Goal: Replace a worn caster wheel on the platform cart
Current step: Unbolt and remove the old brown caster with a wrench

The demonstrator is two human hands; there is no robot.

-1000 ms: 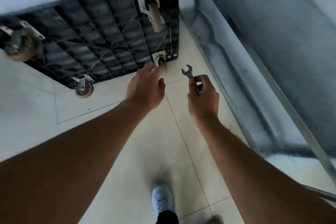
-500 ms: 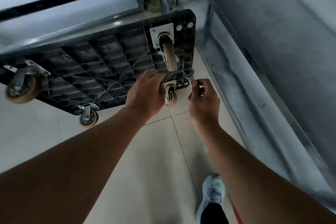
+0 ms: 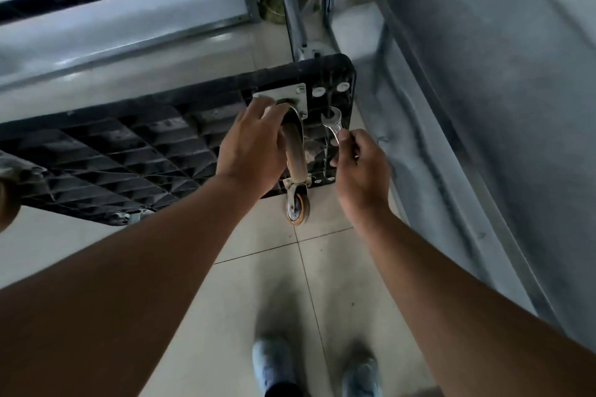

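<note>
The black platform cart stands tipped on its side, its ribbed underside facing me. At its upper right corner a caster wheel hangs from a metal mounting plate. My left hand lies over the left side of that caster, fingers reaching the plate. My right hand pinches the shaft of a small open-end wrench, whose jaw points up beside the plate's right edge. A second caster sits at the cart's lower right corner on the floor.
A metal-framed wall panel runs along the right, close to the cart. Metal shelving and rails stand behind the cart. Another caster shows at the far left edge. My two shoes stand on the tiled floor.
Both hands moved up from the lower right caster to the upper one. The left hand now covers that caster, and the wrench has come up beside its mounting plate.
</note>
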